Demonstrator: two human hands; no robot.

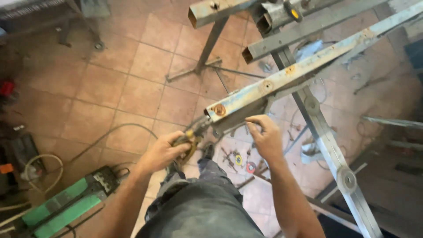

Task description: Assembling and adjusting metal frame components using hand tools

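My left hand (165, 151) is closed around a yellow-handled welding electrode holder (190, 140), whose tip points up at the near end of a rusty, pale-painted square steel tube (282, 77). My right hand (265, 135) hovers just under that tube end, fingers curled and empty, close to a small dark bracket (238, 120) hanging beneath the tube. The tube lies slanted across a metal frame with flat steel bars (328, 141). My legs in grey trousers (202, 207) fill the lower middle.
A green welding machine (66, 205) with cables lies on the tiled floor at lower left. A steel stand (207, 48) and more tubes (308, 28) are at the top. Small discs and scraps (244, 163) litter the floor by my foot.
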